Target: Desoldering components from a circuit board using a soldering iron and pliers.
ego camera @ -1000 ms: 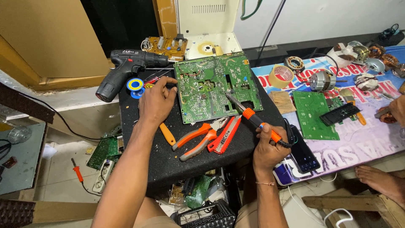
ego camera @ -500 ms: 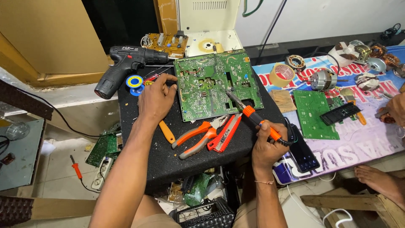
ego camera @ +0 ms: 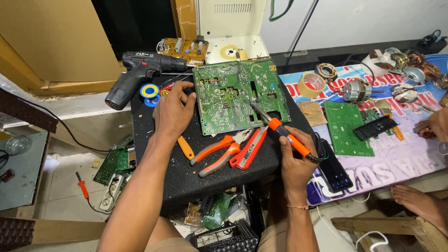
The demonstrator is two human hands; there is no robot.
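Soldering iron (ego camera: 284, 135) with an orange handle lies in the right hand (ego camera: 294, 161), whose fingers are clamped around the grip; its long axis runs up and to the left, the tip touching the lower right part of the green circuit board (ego camera: 235, 95). That board lies at the far edge of the black work surface (ego camera: 158, 172). The left hand (ego camera: 172, 112) rests just beside the board's left edge, fingers bent together with nothing clamped in them that I can make out. Orange pliers (ego camera: 219, 149) and a red cutter (ego camera: 249, 149) lie between the 2 hands, near the board's near edge.
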